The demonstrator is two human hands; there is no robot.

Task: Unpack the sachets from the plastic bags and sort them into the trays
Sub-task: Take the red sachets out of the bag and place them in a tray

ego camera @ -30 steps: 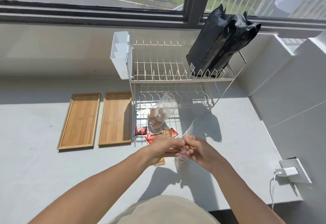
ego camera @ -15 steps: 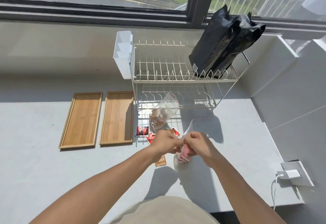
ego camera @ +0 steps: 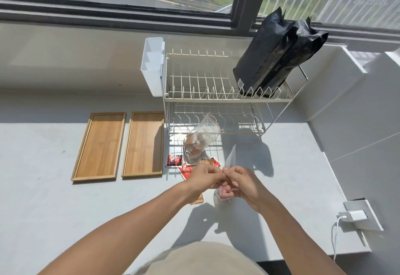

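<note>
Both hands, left hand (ego camera: 204, 177) and right hand (ego camera: 242, 184), pinched the mouth of a clear zip bag (ego camera: 223, 196) above the counter (ego camera: 54, 209). The film appeared light, limp and slippery; grip at the seal edges.

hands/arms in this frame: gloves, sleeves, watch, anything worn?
Nothing worn: left hand and right hand are bare, no gloves, rings or watch visible. Both forearms are bare up to the frame edge, no sleeves in view. A beige garment shows at the bottom.

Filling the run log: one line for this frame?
step: opening clear bag | left hand: on bag | right hand: on bag | trays: no sachets | loose sachets: on counter
</note>
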